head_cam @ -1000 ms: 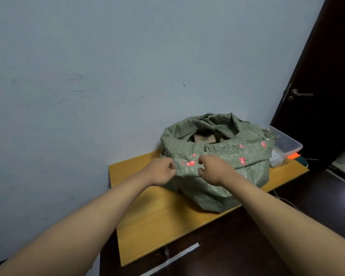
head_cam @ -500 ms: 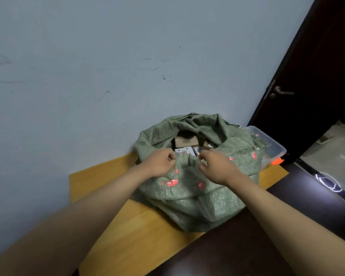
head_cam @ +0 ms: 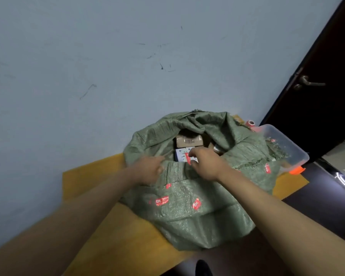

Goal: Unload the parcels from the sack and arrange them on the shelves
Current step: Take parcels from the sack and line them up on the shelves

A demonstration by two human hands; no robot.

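**Sack mouth now open, right hand on the first parcel**

Head view: I see the green woven sack (head_cam: 189, 200) sitting on the yellow table (head_cam: 112, 236), near its far right corner against the wall. A second ago both hands were bunching the near rim; now that rim is folded down and the mouth gapes. My left hand (head_cam: 149, 170) grips the folded rim, fingers curled into the fabric. My right hand (head_cam: 205, 163) has gone over the rim and pinches the white-labelled parcel (head_cam: 182, 155); a brown cardboard parcel (head_cam: 188, 140) lies just behind it. A clear plastic tub (head_cam: 283, 144) stands beside the sack. Unloading, I judge, is only starting; no shelves are in view.
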